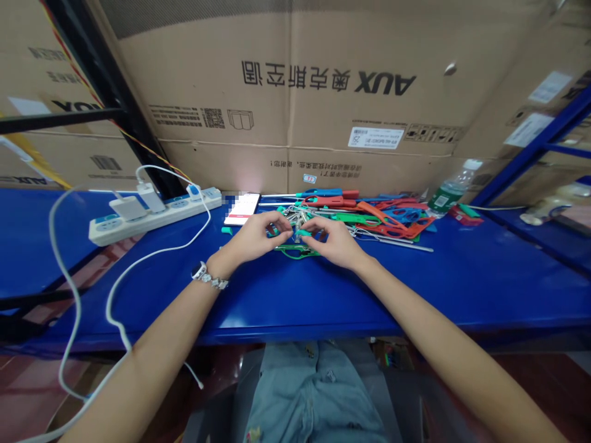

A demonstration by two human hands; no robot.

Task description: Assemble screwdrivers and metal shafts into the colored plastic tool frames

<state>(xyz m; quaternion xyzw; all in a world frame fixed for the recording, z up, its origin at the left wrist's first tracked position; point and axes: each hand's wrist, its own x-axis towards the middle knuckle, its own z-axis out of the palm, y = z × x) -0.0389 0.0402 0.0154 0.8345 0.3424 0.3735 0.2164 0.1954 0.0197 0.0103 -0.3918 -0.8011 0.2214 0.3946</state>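
My left hand (264, 235) is over the blue table (277, 295), its thumb and fingers curled toward each other near small green and metal parts. Facing it, my right hand (336, 241) pinches a small green piece (303, 233) between thumb and fingers. Between the two hands are small clear and metal parts (298, 220), partly covered by the fingertips. A pile of red, blue and green plastic handles (383, 215) with thin metal rods lies behind and to the right of my right hand. What my left fingertips touch is too small to make out.
A phone (242, 208) lies behind my left hand. At the left stand a white power strip (157, 216) and a looping white cable (138, 261). A water bottle (455, 187) and a small red box (464, 215) are at the right. Cardboard (295, 117) rises behind the table.
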